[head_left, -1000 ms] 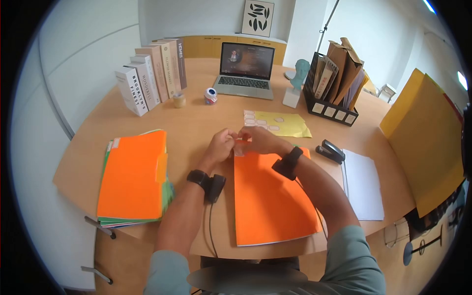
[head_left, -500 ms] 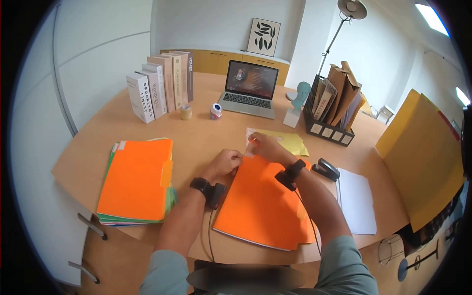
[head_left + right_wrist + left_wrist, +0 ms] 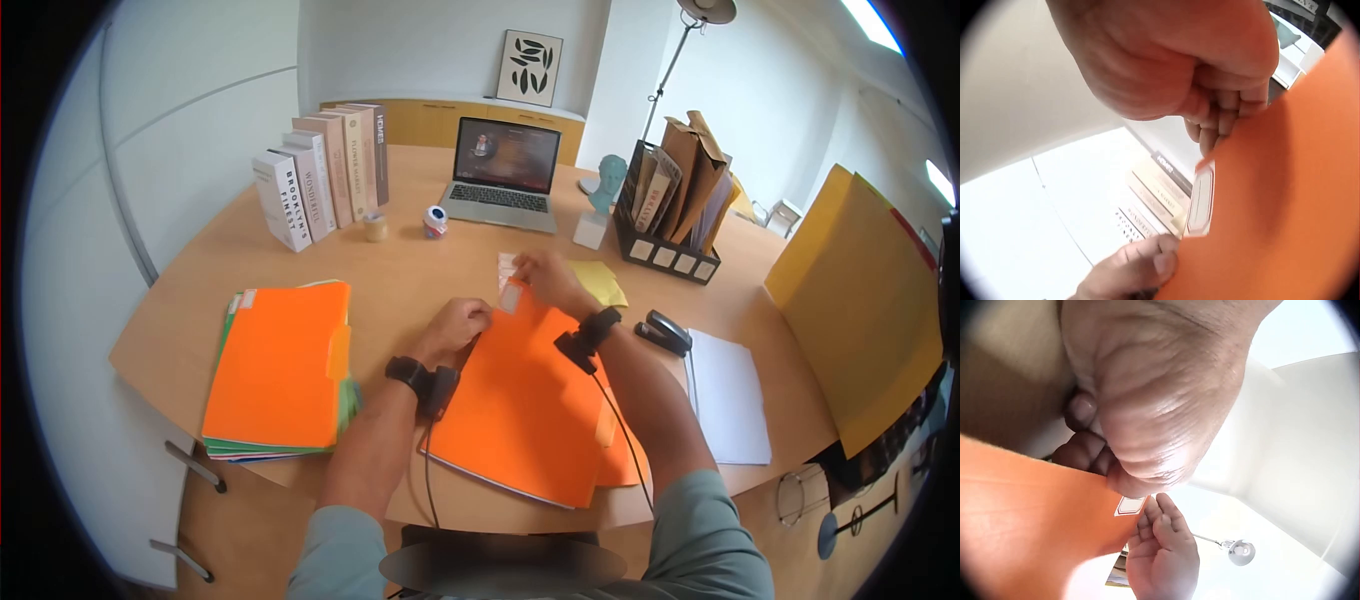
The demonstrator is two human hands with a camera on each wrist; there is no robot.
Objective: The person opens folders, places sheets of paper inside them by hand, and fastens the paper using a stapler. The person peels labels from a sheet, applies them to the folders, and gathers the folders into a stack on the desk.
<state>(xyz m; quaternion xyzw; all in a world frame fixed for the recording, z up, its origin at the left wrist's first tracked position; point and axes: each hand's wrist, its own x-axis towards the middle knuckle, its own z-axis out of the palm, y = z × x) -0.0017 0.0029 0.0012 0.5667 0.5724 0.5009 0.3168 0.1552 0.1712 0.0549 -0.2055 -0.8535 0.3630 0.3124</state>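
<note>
An orange folder (image 3: pixel 530 400) lies at a slant before the person, its upper end raised. A white label with a red border (image 3: pixel 1200 203) sits at its upper left corner. The left hand (image 3: pixel 455 328) grips the folder's left edge, thumb on the front face in the right wrist view. At the top edge, just right of the label, the right hand (image 3: pixel 550 280) holds the folder with curled fingers. Behind that hand lies a yellow sheet (image 3: pixel 600 281) bearing pale label stickers, partly covered.
A stack of orange and green folders (image 3: pixel 275 365) lies left. On the right are a black stapler (image 3: pixel 664 333) and white papers (image 3: pixel 728 395). Farther back stand books (image 3: pixel 325 175), a laptop (image 3: pixel 500 185), a small bust (image 3: pixel 600 200) and a black file holder (image 3: pixel 670 255).
The hands, close together at the label a second ago, have moved apart. The folder has turned, its lower end swinging left and its upper end rising. The head view has shifted slightly.
</note>
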